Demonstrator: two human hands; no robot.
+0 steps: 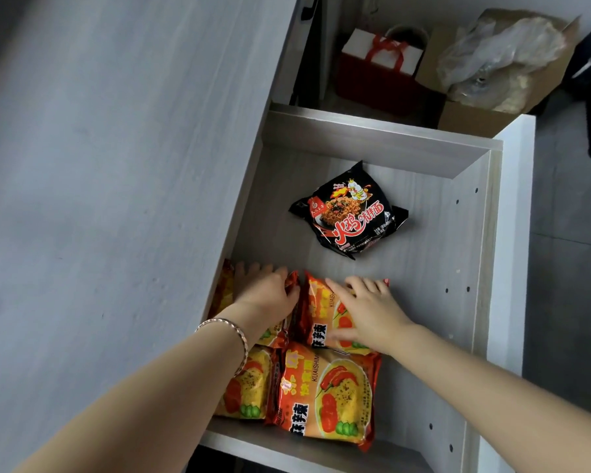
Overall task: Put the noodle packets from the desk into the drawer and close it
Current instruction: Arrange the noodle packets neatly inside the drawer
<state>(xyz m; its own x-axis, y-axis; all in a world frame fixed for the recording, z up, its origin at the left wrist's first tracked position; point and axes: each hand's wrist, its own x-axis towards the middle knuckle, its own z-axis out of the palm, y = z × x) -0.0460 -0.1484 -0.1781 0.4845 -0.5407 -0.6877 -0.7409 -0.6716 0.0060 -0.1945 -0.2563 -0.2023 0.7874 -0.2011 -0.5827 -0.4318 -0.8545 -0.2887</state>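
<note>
Orange packets (325,390) under flat hands (369,312)

Both bare forearms extend from bottom edge toward frame centre. Left hand (268,295), bracelet (231,332) at wrist, palm down, fingers curled. Right hand (365,310) flat, fingers spread.

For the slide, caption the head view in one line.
Both hands press orange packets into the open drawer near a black packet.
</note>
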